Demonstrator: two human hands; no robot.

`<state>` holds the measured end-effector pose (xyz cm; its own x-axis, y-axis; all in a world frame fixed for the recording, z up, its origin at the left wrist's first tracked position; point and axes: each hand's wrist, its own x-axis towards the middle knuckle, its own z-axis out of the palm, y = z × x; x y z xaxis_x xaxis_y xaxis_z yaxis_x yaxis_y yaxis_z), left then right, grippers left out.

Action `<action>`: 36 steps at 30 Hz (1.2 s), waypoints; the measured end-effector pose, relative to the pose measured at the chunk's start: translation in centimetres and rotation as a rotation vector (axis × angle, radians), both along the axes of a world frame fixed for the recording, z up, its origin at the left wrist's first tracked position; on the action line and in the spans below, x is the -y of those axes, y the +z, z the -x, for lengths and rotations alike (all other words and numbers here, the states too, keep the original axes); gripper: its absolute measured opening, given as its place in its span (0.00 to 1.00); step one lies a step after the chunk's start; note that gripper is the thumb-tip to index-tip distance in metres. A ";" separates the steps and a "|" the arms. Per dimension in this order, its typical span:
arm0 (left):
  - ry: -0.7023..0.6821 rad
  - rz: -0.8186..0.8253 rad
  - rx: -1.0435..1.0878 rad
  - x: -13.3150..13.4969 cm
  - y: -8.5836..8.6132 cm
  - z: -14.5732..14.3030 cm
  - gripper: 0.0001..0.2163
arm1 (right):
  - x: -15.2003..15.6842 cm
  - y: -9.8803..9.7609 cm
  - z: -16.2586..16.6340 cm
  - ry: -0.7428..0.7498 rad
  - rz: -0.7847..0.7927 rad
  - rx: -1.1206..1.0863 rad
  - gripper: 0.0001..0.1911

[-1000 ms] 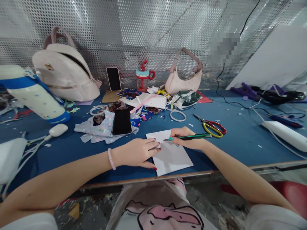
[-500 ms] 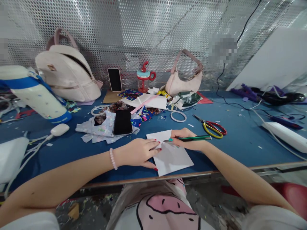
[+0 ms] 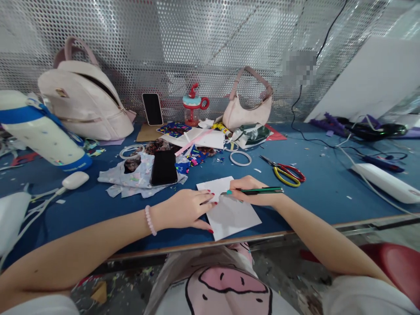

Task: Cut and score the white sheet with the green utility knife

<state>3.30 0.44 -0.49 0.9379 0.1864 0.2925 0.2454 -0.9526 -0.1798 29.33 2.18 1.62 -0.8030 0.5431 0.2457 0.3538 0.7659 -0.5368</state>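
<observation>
A white sheet of paper (image 3: 232,215) lies on the blue table (image 3: 321,192) near its front edge. My left hand (image 3: 187,208) rests on the sheet's left side, fingers spread flat and pressing it down. My right hand (image 3: 252,192) is closed round a thin green craft knife (image 3: 259,190), held almost level, with its tip on the paper close to my left fingertips.
Red and yellow scissors (image 3: 287,171) lie right of my hands. A black phone (image 3: 164,167) sits on patterned fabric scraps (image 3: 131,175). Behind stand a pink backpack (image 3: 82,100), a pink handbag (image 3: 247,109), a propped phone (image 3: 152,108), a small cup (image 3: 193,107), and tape rings (image 3: 240,158). Cables and a white device (image 3: 383,181) lie right.
The view has shifted slightly. The knife tip and my right hand have edged a little to the left along the paper; my left hand stays pressed on the sheet.
</observation>
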 end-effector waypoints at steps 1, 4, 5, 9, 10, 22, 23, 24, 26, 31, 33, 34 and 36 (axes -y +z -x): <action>-0.001 -0.003 0.001 0.0 0.0 0.0 0.27 | 0.0 0.0 0.0 -0.002 -0.009 0.008 0.12; -0.002 -0.012 0.008 0.1 0.1 -0.1 0.27 | 0.1 0.1 -0.2 -0.009 -0.018 0.044 0.11; 0.000 -0.012 0.008 0.1 0.1 -0.1 0.27 | 0.1 0.1 -0.2 -0.008 -0.014 0.053 0.11; 0.019 0.003 -0.007 0.1 0.1 -0.1 0.27 | 0.1 0.1 -0.4 -0.005 0.003 0.065 0.11; 0.022 0.008 -0.009 0.1 0.1 -0.1 0.27 | 0.1 0.1 -0.4 -0.004 0.004 0.068 0.11; -0.011 -0.030 0.014 0.0 -0.2 0.0 0.27 | 0.5 0.8 -1.2 -0.186 0.028 -0.079 0.13; -0.018 -0.038 0.016 0.0 -0.2 0.0 0.27 | 0.4 0.9 -1.3 -0.220 0.020 -0.089 0.13; -0.028 -0.047 0.020 -0.1 -0.2 0.0 0.27 | 0.3 0.9 -1.3 -0.236 0.011 -0.086 0.13; -0.043 -0.059 0.038 -0.3 -0.2 0.1 0.28 | 0.1 0.9 -1.3 -0.229 -0.005 -0.075 0.13; 0.058 -0.052 0.091 -0.2 -0.1 0.3 0.27 | -0.5 0.4 -1.3 -0.081 0.077 -0.061 0.10; 0.145 -0.025 0.082 0.3 0.0 0.1 0.26 | -0.6 0.2 -1.4 -0.037 0.109 -0.053 0.11; 0.181 -0.009 0.071 0.6 0.0 0.0 0.25 | -0.7 0.2 -1.5 -0.032 0.115 -0.053 0.12; 0.215 0.021 0.054 1.1 0.2 -0.2 0.24 | -0.8 0.2 -1.5 -0.032 0.117 -0.061 0.12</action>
